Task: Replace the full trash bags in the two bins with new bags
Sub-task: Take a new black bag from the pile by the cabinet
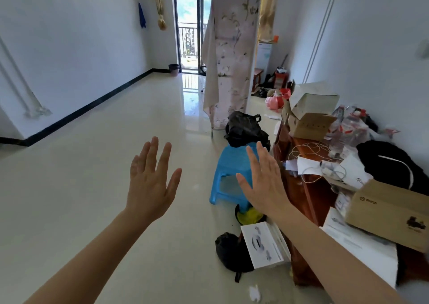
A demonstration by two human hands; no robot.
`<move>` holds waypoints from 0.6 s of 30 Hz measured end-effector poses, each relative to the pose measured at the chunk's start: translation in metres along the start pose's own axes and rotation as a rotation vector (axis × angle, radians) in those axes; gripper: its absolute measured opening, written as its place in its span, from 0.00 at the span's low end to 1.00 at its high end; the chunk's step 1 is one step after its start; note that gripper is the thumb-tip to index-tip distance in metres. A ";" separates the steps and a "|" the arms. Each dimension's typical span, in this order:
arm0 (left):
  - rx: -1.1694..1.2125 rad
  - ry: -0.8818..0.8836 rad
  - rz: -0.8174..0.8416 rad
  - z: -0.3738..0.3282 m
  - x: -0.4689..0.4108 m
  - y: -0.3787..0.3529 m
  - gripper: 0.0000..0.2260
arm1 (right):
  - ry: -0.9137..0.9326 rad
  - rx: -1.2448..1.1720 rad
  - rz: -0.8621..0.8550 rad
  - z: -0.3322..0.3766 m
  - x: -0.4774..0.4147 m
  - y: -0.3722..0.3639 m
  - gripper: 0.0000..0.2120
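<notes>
So far nothing is visibly done: one lined bin stands far off at eleven o'clock by the balcony door, a second I cannot see, and my left hand and right hand are spread flat, empty.

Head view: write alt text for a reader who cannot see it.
Two empty open hands, left hand and right hand, stretch forward over a glossy floor. Ahead stand a blue stool and a full black trash bag, beside a cluttered table.
</notes>
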State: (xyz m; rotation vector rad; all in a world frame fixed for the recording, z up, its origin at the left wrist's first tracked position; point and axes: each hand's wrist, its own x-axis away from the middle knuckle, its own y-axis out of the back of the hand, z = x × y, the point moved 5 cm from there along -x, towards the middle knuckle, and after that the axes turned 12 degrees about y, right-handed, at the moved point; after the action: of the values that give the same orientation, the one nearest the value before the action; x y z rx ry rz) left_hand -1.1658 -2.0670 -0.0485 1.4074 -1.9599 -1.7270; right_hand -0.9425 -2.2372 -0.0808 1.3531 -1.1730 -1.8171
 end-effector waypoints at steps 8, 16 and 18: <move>-0.055 -0.122 0.097 0.003 -0.183 -0.160 0.29 | -0.126 -0.004 0.033 -0.115 -0.143 -0.134 0.36; -0.152 -0.154 0.095 0.005 -0.426 -0.231 0.29 | -0.130 -0.069 0.045 -0.194 -0.375 -0.218 0.35; -0.120 -0.129 0.047 0.013 -0.478 -0.239 0.29 | -0.106 -0.077 0.046 -0.203 -0.433 -0.234 0.35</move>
State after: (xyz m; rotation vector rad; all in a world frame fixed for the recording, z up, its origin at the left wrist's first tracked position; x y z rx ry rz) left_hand -0.7930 -1.6843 -0.0474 1.2291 -1.8993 -1.9231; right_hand -0.6019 -1.8299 -0.1218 1.1902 -1.1655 -1.9006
